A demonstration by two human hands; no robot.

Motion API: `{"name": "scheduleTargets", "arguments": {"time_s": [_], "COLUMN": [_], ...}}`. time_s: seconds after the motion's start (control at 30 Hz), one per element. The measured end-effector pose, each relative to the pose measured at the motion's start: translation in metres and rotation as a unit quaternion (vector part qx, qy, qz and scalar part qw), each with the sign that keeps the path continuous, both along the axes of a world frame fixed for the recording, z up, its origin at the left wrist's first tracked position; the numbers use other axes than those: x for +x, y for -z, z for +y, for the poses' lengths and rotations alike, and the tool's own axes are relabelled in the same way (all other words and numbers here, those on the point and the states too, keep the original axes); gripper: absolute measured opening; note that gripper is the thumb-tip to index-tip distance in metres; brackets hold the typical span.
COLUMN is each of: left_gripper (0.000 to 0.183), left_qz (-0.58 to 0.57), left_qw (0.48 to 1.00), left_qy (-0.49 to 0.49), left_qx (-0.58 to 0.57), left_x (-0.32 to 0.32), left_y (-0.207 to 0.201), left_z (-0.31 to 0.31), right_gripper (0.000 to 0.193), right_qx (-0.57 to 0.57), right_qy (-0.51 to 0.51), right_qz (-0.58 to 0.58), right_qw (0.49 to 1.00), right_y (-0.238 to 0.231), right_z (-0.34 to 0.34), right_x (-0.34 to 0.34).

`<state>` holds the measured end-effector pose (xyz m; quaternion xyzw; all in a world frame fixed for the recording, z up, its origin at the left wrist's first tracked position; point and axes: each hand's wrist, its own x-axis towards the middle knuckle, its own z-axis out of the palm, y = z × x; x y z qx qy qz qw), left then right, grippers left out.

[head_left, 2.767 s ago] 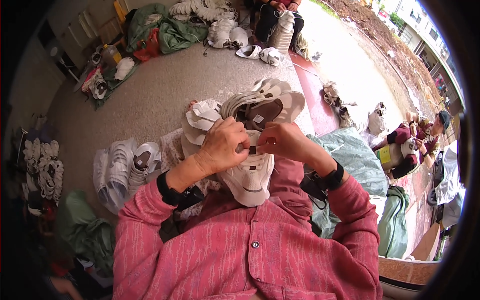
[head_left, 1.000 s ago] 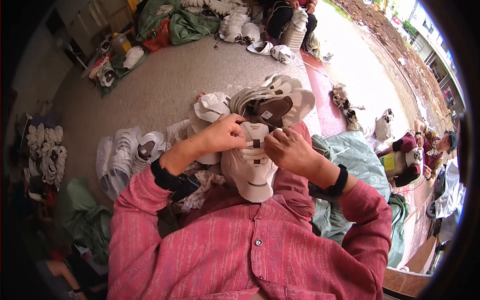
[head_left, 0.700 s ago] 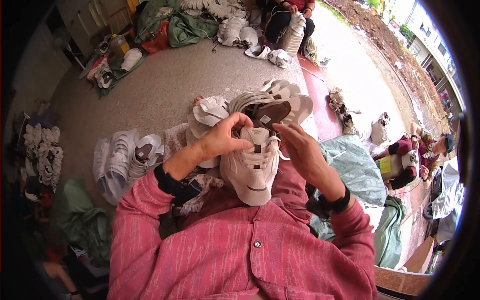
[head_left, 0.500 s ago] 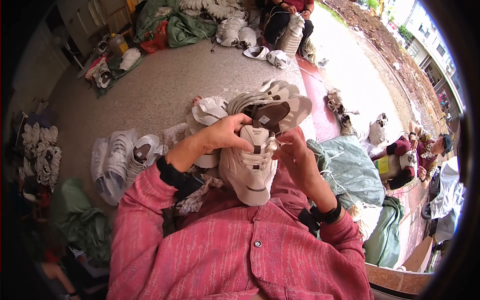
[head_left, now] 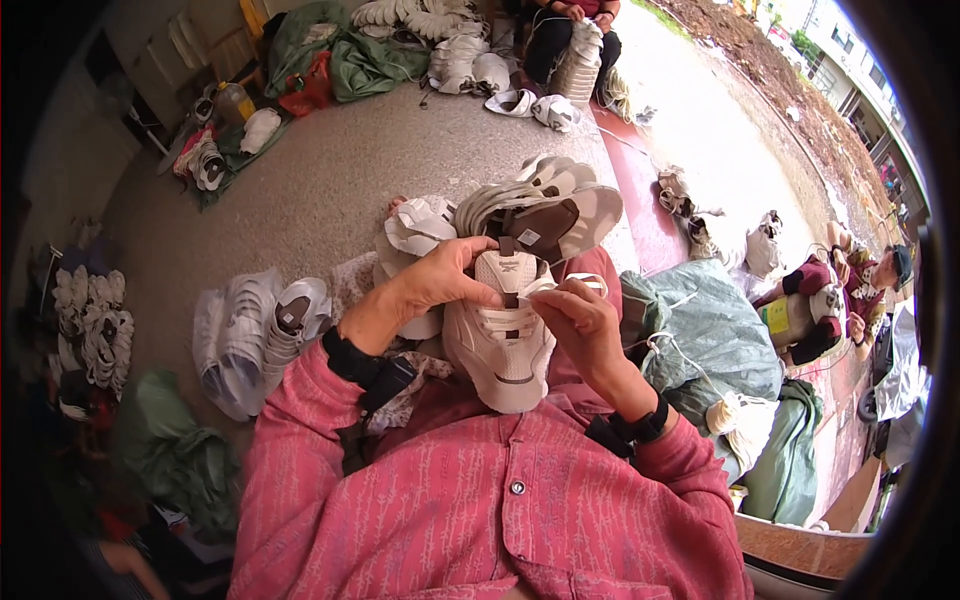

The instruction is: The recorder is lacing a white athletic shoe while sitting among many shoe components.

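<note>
A cream shoe upper (head_left: 500, 362) with dark brown trim lies on my lap, its toe towards me. My left hand (head_left: 442, 280) grips its tongue (head_left: 505, 268), thumb on the front beside a dark loop. Fingertips of my right hand (head_left: 588, 325) are pinched together at the lace holes on the right side, on a white shoelace (head_left: 572, 283) whose loop stands out above the knuckles. Part of the lace is hidden by the fingers. Just beyond, a nested stack of similar uppers (head_left: 585, 205) rests with brown linings showing, and white uppers (head_left: 418, 222) sit to its left.
Bagged shoe uppers (head_left: 235, 335) stand on the floor at left. A grey-green sack (head_left: 705, 330) with a bundle of cream laces (head_left: 742, 420) is close on my right. Co-workers (head_left: 585, 40) sit at the far side and far right (head_left: 830, 300), among more uppers.
My right hand has moved a little left and up, closer to the tongue, and a white lace loop now shows over it. My left hand keeps its hold on the tongue.
</note>
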<state>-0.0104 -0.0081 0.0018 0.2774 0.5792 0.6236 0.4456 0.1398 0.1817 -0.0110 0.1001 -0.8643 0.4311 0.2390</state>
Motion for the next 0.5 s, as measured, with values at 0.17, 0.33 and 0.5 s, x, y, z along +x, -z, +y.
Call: {"name": "scheduleTargets", "arguments": {"time_s": [0.17,0.33,0.5], "left_gripper": [0.064,0.063,0.063], "left_qz": [0.023,0.004,-0.019], "left_qw": [0.999,1.000,1.000], "left_qy": [0.004,0.002,-0.001], "left_qx": [-0.035,-0.030,-0.006], "left_x": [0.0019,0.0017,0.0002], "left_y": [-0.0024,-0.0037,0.0010], "left_z": [0.0055,0.0047,0.0025], "right_gripper": [0.016,0.015,0.014], "right_qx": [0.000,-0.002,0.069], "right_qy": [0.007,0.010,-0.021], "right_qz": [-0.016,-0.011,0.042], "right_qw": [1.000,1.000,0.996], "right_y": [0.0034,0.0014,0.0027], "right_z": [0.0003,-0.0023,0.0014], "right_x": [0.0021,0.0011,-0.0034]}}
